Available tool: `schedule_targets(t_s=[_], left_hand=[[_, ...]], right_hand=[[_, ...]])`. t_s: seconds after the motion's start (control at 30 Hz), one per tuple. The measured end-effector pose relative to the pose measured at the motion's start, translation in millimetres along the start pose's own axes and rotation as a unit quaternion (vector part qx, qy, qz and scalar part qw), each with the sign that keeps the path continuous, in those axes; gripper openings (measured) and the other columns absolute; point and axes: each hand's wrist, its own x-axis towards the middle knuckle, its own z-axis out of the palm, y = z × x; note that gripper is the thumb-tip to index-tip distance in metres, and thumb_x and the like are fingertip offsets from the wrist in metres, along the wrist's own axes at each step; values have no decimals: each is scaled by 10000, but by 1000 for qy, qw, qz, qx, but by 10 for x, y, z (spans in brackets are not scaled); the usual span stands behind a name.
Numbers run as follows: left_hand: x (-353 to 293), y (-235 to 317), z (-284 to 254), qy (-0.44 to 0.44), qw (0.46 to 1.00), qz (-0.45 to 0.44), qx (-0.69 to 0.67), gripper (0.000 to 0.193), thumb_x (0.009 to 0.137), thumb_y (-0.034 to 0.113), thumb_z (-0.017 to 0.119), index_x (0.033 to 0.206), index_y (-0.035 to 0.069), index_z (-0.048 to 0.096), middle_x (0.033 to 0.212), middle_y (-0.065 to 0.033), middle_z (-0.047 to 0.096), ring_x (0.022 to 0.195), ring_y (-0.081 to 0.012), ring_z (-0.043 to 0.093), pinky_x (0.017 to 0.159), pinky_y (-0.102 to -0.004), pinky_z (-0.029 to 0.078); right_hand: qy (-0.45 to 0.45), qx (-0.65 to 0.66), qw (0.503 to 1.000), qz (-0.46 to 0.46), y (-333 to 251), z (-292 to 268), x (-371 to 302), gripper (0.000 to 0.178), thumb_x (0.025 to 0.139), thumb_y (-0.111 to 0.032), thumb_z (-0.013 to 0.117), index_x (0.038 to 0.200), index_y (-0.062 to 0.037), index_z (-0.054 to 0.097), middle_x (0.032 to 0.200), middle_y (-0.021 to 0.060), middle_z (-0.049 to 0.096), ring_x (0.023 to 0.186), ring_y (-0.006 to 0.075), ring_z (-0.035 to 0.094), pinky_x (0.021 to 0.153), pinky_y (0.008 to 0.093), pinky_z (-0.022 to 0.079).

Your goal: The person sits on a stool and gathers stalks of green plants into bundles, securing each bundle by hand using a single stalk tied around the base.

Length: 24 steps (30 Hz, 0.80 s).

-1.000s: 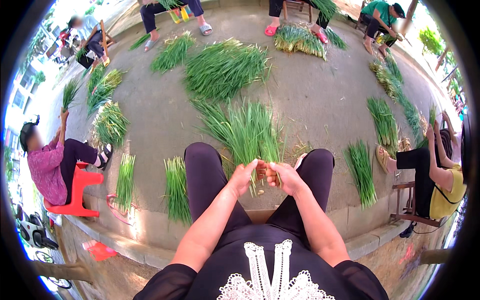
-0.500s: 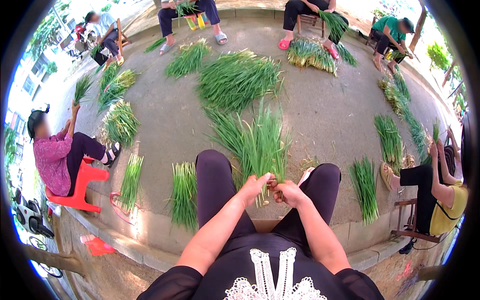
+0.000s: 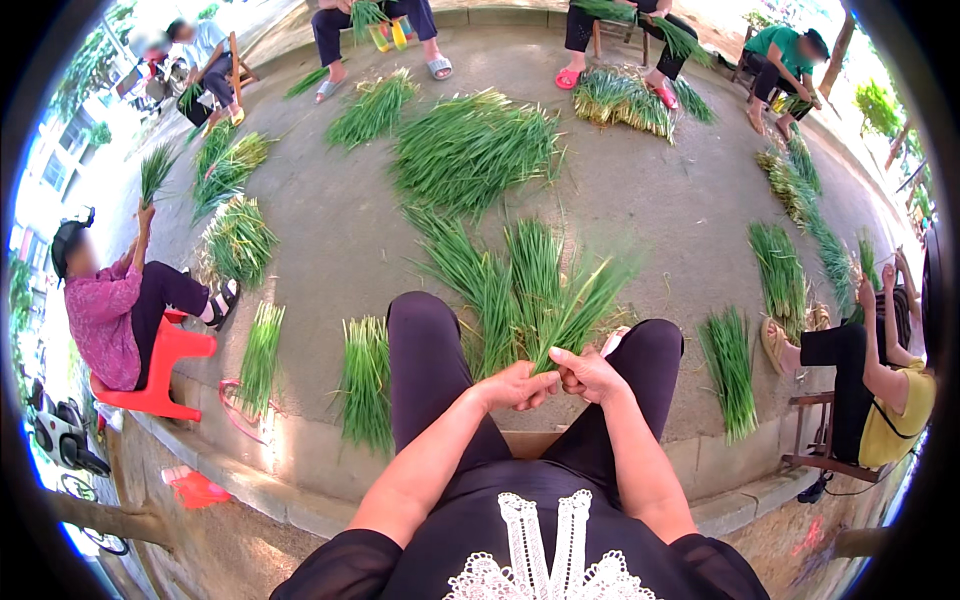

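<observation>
Both hands meet between the knees, over the lap. The left hand (image 3: 515, 385) and the right hand (image 3: 590, 375) are each clenched on the root end of a small bunch of green onions (image 3: 575, 315); the stalks come out from between the fingertips and fan away to the far right, tips ending above the right knee. The thumbs touch at the base of the bunch. Just beyond the hands a larger heap of green onions (image 3: 500, 280) lies on the concrete ground (image 3: 650, 210). A tied bundle (image 3: 365, 385) lies left of the left thigh, another bundle (image 3: 730, 370) to the right. A person on a red stool (image 3: 160, 370) sits far left
</observation>
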Motion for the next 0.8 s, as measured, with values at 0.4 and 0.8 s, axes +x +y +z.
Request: schedule_targets(t_s=[0.4,0.8], left_hand=[[32,-95,27,32,999,-22,-3,274,856,314,560,920,49,547,723,-35,596,487,-84,480,453,-224,404],[101,-14,-78,47,947,88,-305,305,951,308,359,1078,57,477,684,-9,513,477,-87,419,430,-213,351]], right_hand=[[48,-33,998,-27,61,-53,60,275,790,-231,661,724,-33,482,571,12,431,370,59,308,329,232,205],[75,131,986,-75,71,-53,65,235,803,-273,650,777,-76,523,568,-29,432,381,44,342,329,202,221]])
